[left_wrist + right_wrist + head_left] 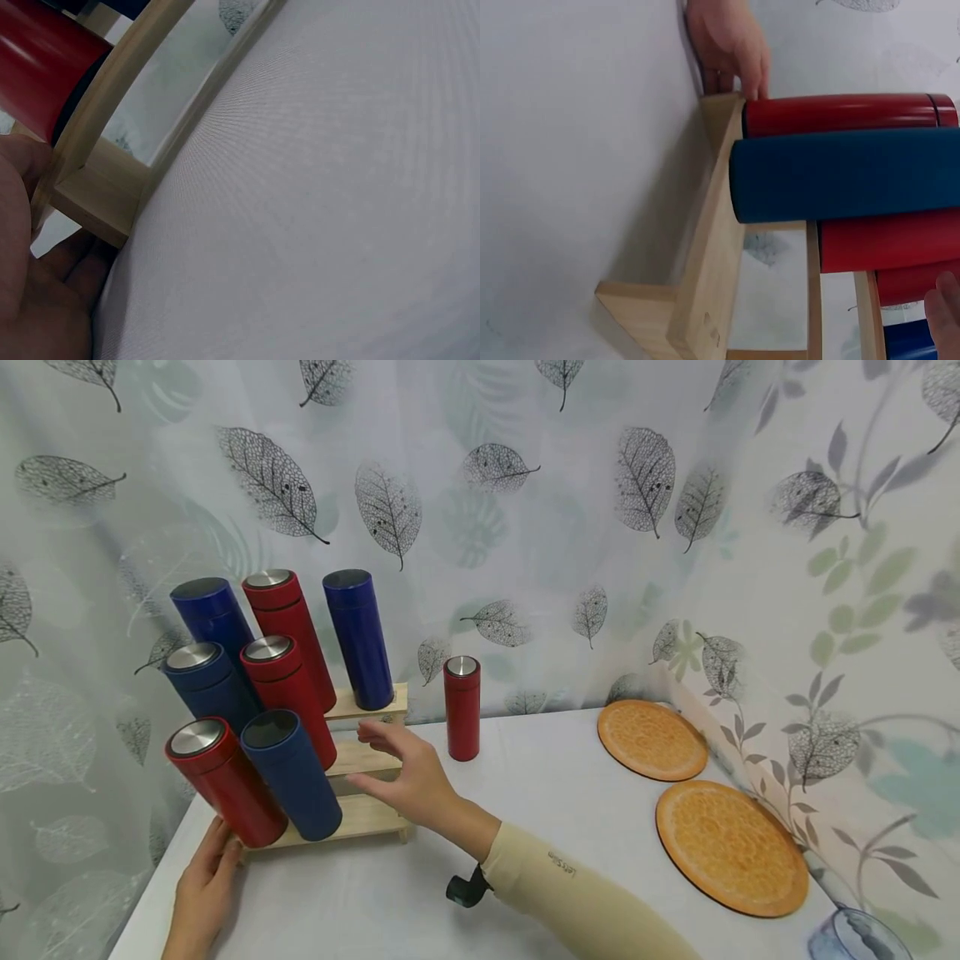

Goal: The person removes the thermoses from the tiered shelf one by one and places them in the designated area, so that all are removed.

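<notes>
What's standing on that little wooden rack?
Three red flasks and four blue flasks stand on the wooden rack. The front ones cover the lower parts of some behind; anything small tucked between them cannot be seen.

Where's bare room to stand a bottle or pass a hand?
Bare: on the wooden stand, the lower tier right of the front blue bottle, and the middle tier right of its red bottle, near the right hand; on the white table, between the lone red bottle and the round orange discs. Crowded: the stand's left half, packed with bottles.
</notes>
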### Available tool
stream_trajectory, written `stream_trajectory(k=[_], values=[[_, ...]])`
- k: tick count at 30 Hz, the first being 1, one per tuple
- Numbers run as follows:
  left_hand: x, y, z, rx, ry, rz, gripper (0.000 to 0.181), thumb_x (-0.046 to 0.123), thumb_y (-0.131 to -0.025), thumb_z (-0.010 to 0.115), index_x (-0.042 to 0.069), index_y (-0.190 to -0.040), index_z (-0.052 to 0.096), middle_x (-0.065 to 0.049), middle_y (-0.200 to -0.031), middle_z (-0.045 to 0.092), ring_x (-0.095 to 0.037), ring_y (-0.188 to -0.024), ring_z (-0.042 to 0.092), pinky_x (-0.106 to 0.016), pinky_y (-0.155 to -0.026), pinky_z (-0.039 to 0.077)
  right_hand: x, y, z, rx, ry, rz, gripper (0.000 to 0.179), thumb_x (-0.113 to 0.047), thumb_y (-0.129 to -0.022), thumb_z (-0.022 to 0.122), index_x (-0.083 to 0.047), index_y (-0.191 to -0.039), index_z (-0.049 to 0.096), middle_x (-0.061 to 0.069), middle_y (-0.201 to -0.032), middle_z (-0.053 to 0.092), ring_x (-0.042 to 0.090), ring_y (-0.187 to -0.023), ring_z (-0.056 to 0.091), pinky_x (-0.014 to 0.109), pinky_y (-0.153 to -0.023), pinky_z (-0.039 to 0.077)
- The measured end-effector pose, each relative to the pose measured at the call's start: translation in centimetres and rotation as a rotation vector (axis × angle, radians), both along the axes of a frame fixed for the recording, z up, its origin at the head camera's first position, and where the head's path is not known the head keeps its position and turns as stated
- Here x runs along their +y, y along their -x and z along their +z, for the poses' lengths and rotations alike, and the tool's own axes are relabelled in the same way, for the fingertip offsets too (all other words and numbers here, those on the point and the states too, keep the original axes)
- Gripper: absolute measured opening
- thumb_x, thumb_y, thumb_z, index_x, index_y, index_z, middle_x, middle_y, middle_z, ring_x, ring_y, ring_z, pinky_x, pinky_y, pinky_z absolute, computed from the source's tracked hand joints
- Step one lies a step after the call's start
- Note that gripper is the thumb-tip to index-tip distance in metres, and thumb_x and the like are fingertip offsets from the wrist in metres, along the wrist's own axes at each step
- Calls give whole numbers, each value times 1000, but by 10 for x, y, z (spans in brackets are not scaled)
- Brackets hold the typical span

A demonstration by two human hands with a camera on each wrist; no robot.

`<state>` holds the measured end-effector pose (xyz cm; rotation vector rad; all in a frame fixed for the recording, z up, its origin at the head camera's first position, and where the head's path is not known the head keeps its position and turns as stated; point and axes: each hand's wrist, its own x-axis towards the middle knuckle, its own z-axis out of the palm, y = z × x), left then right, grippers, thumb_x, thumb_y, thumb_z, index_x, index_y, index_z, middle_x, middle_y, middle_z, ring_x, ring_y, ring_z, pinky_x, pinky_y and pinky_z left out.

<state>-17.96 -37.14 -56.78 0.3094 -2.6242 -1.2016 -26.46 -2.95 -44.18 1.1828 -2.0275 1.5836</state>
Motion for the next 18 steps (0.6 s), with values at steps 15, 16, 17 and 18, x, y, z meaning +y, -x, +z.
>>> stream_trajectory(k=[15,16,17,18], values=[[2,-2,3,11,4,1,59,32,-120,39,0,-168,33,-21,-175,28,-55,-144,48,5,-75,34,-27,-8,-19,-117,-34,0,67,-17,-95,87,-5,-154,56,6,-145,66,10,-132,63,29,-108,55],[1,-2,2,10,2,3,59,32,-120,39,0,-168,33,-21,-175,28,-55,-143,48,5,-75,34,-29,-9,-20,-128,-31,0,68,-17,-95,88,-6,-154,56,6,-145,66,9,-132,63,29,-108,54],[1,-3,2,13,1,2,58,31,-120,39,-1,-168,33,-21,-175,28,-55,-143,48,5,-75,34,-31,-9,-22,-140,-25,3,68,-16,-94,88,-6,-154,56,7,-145,66,9,-132,63,29,-108,54],[1,-3,1,15,3,1,58,31,-120,39,-1,-168,33,-20,-175,29,-55,-143,48,5,-76,34,-33,-9,-24,-145,-24,3,69,-16,-94,88,-6,-154,56,8,-146,65,9,-132,63,29,-108,54]])
